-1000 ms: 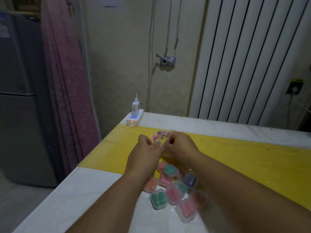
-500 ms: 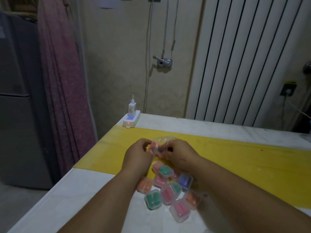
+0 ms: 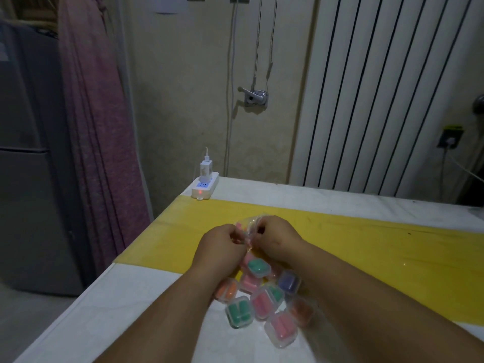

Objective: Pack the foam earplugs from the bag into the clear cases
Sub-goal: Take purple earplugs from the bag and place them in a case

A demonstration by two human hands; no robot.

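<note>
We held the crinkled clear plastic bag [image 3: 251, 226] of foam earplugs pinched between our left hand [image 3: 219, 244] and right hand [image 3: 275, 236], both closed narrow on its film. The filled clear square cases [image 3: 262, 292] lay at six o'clock, just beneath our wrists, about equally near either hand. Bare yellow mat [image 3: 379, 247] stretched open toward three o'clock; the table edge [image 3: 104, 273] ran at nine.

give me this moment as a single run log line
stage: handling bag | left hand: pinching clear bag | right hand: pinching same bag | filled clear cases: clustered on table below hands | bag contents: pink visible
</note>
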